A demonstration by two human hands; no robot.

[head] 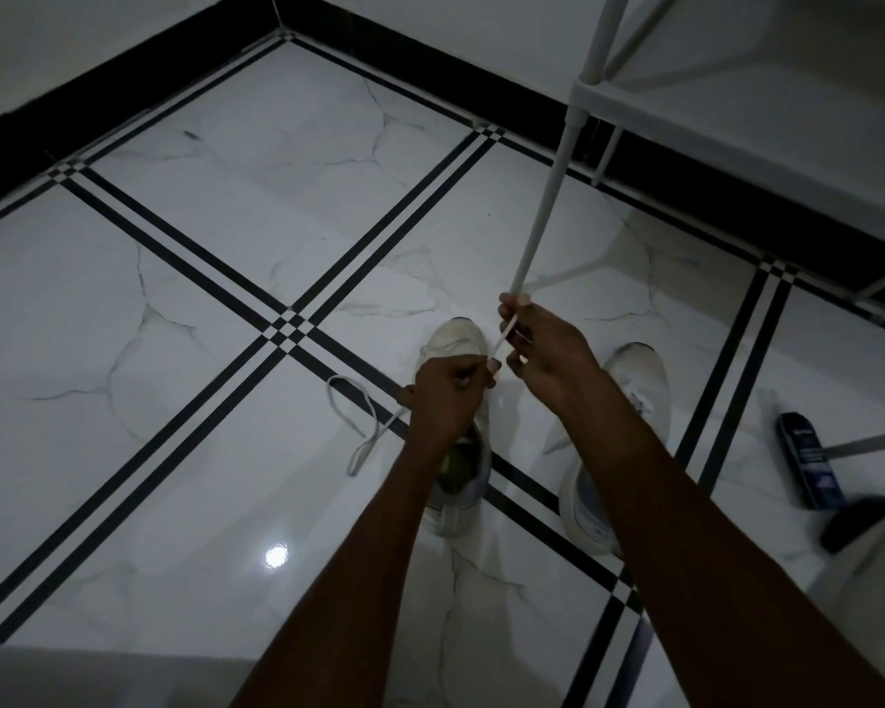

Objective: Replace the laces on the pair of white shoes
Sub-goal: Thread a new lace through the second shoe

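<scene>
Two white shoes stand side by side on the tiled floor, toes pointing away from me. My left hand (448, 396) rests closed on the lace area of the left shoe (456, 339), covering its middle. My right hand (542, 344) is raised just right of that shoe's toe and pinches a white lace (499, 342), which runs taut down to my left hand. The lace's other end (364, 426) loops loosely on the floor to the left of the shoe. The right shoe (639, 370) sits partly hidden under my right forearm.
A white metal rack (736, 125) stands at the upper right, with one leg (547, 196) coming down right behind my right hand. A dark bottle (808, 457) lies on the floor at the right, near a dark object (859, 518). Black skirting lines the walls.
</scene>
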